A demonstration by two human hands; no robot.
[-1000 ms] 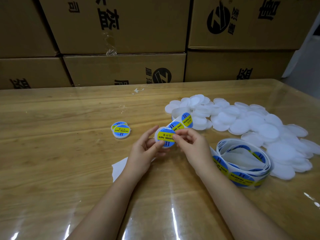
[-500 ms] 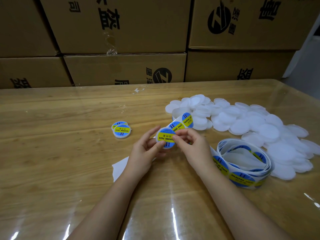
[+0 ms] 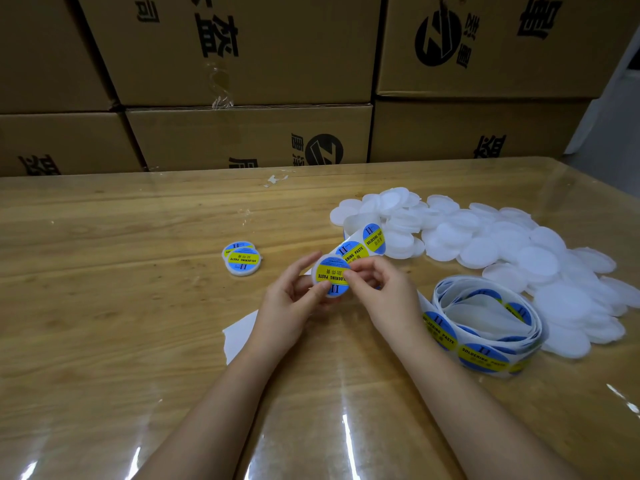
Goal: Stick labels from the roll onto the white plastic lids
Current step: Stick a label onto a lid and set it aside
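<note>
Head view: left hand (image 3: 291,303) grips lid (image 3: 332,276) by its rim, just left of the label roll (image 3: 485,323); right hand (image 3: 384,292) pinches the lid's right edge over the label. Best bet: rub outward from the centre, no bubbles. Blank lids (image 3: 519,251) heaped behind the roll, done lids (image 3: 242,259) well left. Cardboard boxes (image 3: 242,136) far behind, closed, contents unseen.

Change slight. The white plastic lid (image 3: 331,276), held between left grip (image 3: 291,306) and right grip (image 3: 384,299), has turned a little. The yellow band of its label (image 3: 333,271) now lies nearer level. The left thumb (image 3: 320,289) has crept further onto the label.
</note>
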